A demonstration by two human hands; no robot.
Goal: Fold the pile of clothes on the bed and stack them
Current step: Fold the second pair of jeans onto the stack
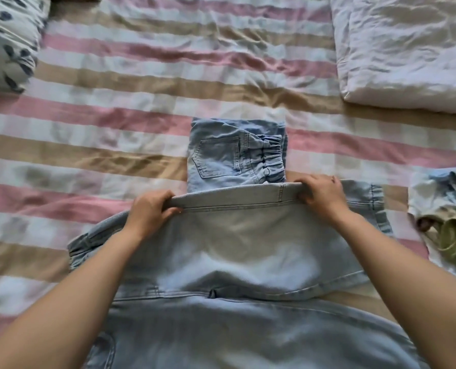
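**While both hands hold the fold: denim lot, listed near to far**

As the garment lies now, item one is the pale denim garment [235, 249], spread from the person's body out to the grip, with a seam and a pocket showing on the part nearest the body.

Item two, the grip. The left hand [149, 211] and right hand [321, 194] each curl round the garment's doubled far edge, fingers over the top. That edge runs crosswise from hand to hand, and its right end sits slightly further out.

Item three, the folded jeans [229, 155]. They lie directly beyond the grip, centred between the two hands, long axis pointing away. Their near end is covered by the held edge. The right hand is just beside their elastic waistband, so it is judged the nearer.

Item four, crumpled clothes [442, 209], unfolded, lie out past the right hand.

Item five, the striped bedsheet [115, 115], lies under everything.

Items six and seven lie far beyond the grip: a white duvet [408, 49] to the right and a patterned pillow [6, 41] to the left.
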